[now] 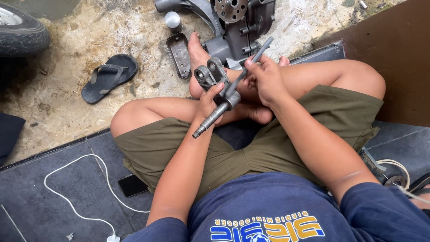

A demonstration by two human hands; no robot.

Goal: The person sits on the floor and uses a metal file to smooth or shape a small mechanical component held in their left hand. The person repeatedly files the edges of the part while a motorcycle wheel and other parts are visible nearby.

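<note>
We are sitting cross-legged on a dark mat (53,179), looking down at our lap, and we are holding a grey metal part (216,96) above our crossed shins. The part is looking like a forked casting: two rounded lugs with holes at the upper end, a thicker collar in the middle, and a long stepped shaft that is tapering down and to the left, ending in a narrow threaded-looking tip over our left thigh. Its surface is dull, greasy grey, with lighter worn metal along the shaft.

Our left hand (207,104) is gripping the part from below, the fingers curling closed around the body just under the lugs, the thumb pressing along its side. Our right hand (264,78) is pinching a slim grey rod-like tool (251,65) between thumb and bunched fingertips; the tool is slanting from upper right down to the collar of the part, where its lower end is touching the metal.

Just beyond our bare feet, a larger grey engine casing (237,31) is standing on the stained concrete floor (89,27), with a small oblong metal cover (179,54) lying beside it and a silvery cap (172,20) behind that. A black sandal (107,76) is lying to the left, near a tyre (20,31). On the mat, a white cable (89,188) is looping beside a dark phone (132,184).
</note>
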